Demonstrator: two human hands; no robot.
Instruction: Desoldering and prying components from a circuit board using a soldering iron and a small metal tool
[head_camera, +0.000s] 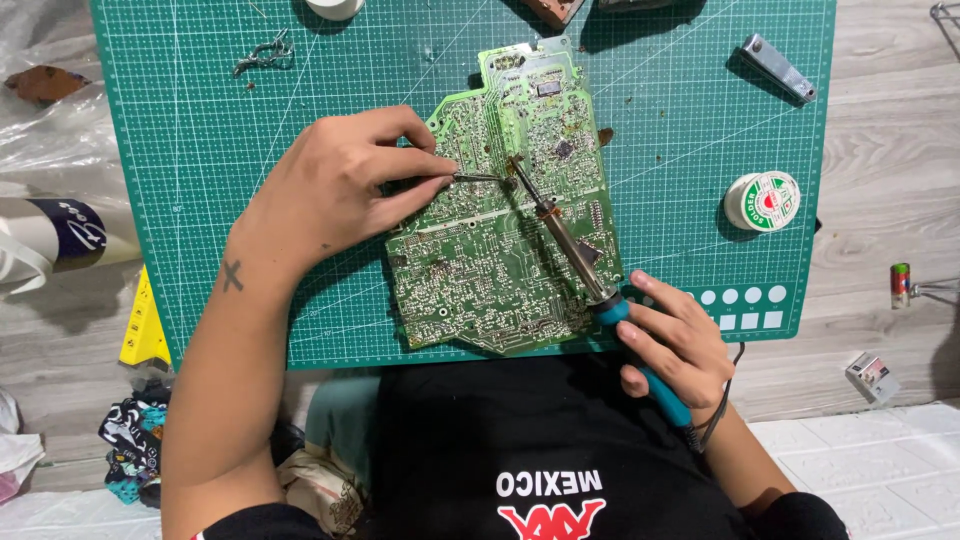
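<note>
Green and stiff, the large printed circuit board (500, 230) lay solder side up in the middle of the green gridded cutting mat (200, 150), its lower edge near the mat's front edge. The left hand (340, 190) rested on the board's left edge, with thumb and forefinger pressed together on thin metal tweezers (478, 177) whose tips reached toward the board's centre. The right hand (675, 350), over the mat's front right corner, had its fingers wrapped around the blue handle of a soldering iron (570, 250); the iron's tip met the board just beside the tweezer tips.

I judged the board to be light and rigid but fragile, with many small solder points, so it was best held by its bare edges and not by the traces. The iron's metal shaft was probably hot, and only the blue handle was safe to take.

A round spool of solder wire (762, 201) stood near the mat's right edge. A metal nail clipper (778, 67) lay by the far right corner, and a twisted scrap of metal (264, 53) lay near the far left corner.
</note>
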